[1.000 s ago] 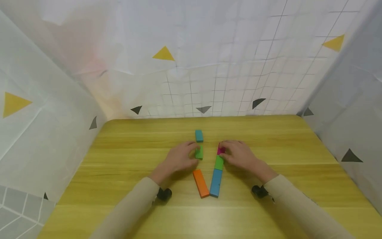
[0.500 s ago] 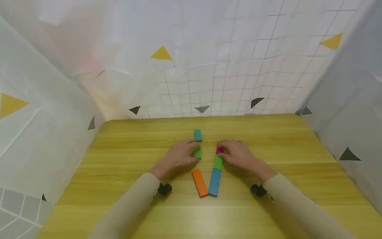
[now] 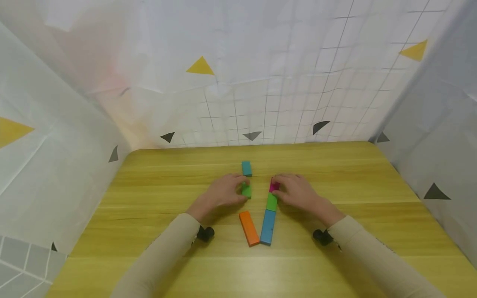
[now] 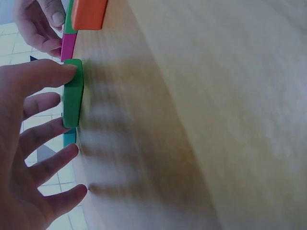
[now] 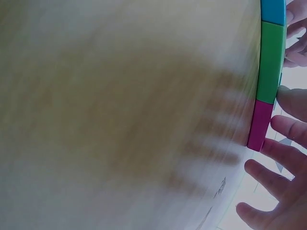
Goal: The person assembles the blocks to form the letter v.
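My left hand [image 3: 222,191] holds a small green block [image 3: 246,191] by its ends, thumb at the near end and a finger at the far end. The other fingers are spread in the left wrist view. My right hand [image 3: 299,193] pinches a magenta block [image 3: 274,187], its thumb beside the seam with a second green block [image 3: 272,202]. That green block touches the magenta one, and a longer blue block [image 3: 268,227] continues the slanted row towards me. An orange block [image 3: 249,228] leans the other way, its near end close to the blue block's.
A teal block [image 3: 246,169] lies just beyond the left green block. The blocks are on a wood-grain table [image 3: 179,273]. White sheets with yellow and dark triangles [image 3: 201,66] stand along the back and both sides.
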{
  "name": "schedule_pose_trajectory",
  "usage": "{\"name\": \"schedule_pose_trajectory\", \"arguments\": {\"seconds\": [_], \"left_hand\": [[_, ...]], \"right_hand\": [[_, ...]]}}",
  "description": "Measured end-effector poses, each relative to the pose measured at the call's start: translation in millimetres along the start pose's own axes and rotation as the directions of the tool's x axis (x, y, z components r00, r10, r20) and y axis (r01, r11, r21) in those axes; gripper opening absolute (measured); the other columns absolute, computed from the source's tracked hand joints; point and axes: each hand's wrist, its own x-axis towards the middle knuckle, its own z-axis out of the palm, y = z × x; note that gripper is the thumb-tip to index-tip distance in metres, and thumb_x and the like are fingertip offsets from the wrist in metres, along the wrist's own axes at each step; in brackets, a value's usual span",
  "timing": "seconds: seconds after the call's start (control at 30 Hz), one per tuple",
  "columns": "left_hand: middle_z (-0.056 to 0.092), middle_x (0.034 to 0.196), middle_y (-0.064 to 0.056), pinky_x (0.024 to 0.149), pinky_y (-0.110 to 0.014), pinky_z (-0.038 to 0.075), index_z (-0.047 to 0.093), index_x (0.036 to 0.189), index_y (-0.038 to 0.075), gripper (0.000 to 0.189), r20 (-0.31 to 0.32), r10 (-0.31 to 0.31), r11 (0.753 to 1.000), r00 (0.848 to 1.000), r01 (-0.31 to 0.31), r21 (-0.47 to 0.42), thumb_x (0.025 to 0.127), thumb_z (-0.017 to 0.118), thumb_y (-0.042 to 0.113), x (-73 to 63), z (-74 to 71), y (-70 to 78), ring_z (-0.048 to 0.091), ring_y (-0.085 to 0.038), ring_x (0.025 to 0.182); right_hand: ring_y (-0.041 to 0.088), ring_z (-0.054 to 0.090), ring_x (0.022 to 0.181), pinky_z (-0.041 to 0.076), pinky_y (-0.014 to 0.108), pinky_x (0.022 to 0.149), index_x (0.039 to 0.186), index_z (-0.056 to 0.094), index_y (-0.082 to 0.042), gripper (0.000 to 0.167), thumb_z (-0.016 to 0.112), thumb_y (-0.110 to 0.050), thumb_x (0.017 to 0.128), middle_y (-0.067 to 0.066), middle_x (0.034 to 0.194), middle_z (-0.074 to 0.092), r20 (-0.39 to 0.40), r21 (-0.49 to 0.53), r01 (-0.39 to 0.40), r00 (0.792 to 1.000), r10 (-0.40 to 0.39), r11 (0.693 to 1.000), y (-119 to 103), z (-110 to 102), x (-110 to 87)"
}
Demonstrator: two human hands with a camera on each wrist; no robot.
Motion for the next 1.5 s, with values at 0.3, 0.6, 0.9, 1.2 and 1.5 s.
{"name": "schedule_pose_trajectory", "arguments": {"seconds": [0.3,0.6,0.9,1.2,1.5], "left_hand": [[0.064,0.128,0.006,0.096,-0.035,0.051,0.062,0.124,0.027,0.044,-0.004,0.011,1.0,1.0,-0.01,0.01,0.086,0.069,0.048,0.9,-0.4,-0.1,0.059,-0.014,0.108],[0.064,0.131,0.005,0.1,-0.036,0.05,0.063,0.123,0.027,0.044,-0.005,-0.008,1.0,1.0,0.008,-0.018,0.086,0.071,0.048,-1.7,-3.0,1.5,0.06,-0.015,0.112],[0.065,0.131,0.006,0.091,-0.036,0.052,0.064,0.123,0.029,0.045,-0.023,-0.048,0.999,0.999,0.048,-0.012,0.085,0.071,0.051,-8.3,-9.0,2.7,0.062,-0.015,0.107],[0.068,0.122,0.009,0.077,-0.029,0.051,0.064,0.121,0.031,0.044,-0.044,-0.039,0.999,0.998,0.04,0.02,0.085,0.07,0.055,-13.5,-9.1,-0.5,0.059,-0.01,0.091],[0.067,0.114,0.013,0.074,-0.026,0.049,0.066,0.118,0.031,0.044,-0.07,-0.015,0.997,0.997,0.02,0.069,0.083,0.07,0.058,-20.9,-7.7,2.0,0.057,-0.008,0.084]], "right_hand": [[0.017,0.063,0.096,0.051,0.047,0.091,0.104,0.069,-0.021,0.016,0.071,-0.029,0.091,-0.006,0.104,0.071,0.005,-0.01,-0.003,1.0,0.003,1.0,0.4,2.1,0.4],[0.02,0.065,0.102,0.05,0.05,0.094,0.106,0.069,-0.02,0.018,0.071,-0.029,0.09,-0.005,0.107,0.071,0.001,-0.004,-0.011,1.0,0.011,1.0,1.4,2.8,0.1],[0.02,0.065,0.099,0.051,0.05,0.091,0.105,0.069,-0.02,0.016,0.07,-0.028,0.091,-0.004,0.106,0.071,-0.002,0.001,0.001,1.0,-0.001,1.0,2.6,2.7,-0.1],[0.018,0.065,0.099,0.053,0.047,0.09,0.106,0.069,-0.021,0.017,0.07,-0.029,0.091,-0.005,0.107,0.072,0.0,-0.01,-0.001,1.0,0.001,1.0,3.2,3.9,0.9],[0.02,0.066,0.1,0.053,0.049,0.091,0.108,0.069,-0.02,0.019,0.071,-0.03,0.091,-0.004,0.108,0.072,-0.011,-0.01,0.018,1.0,-0.018,1.0,2.6,2.5,-0.1]]}}
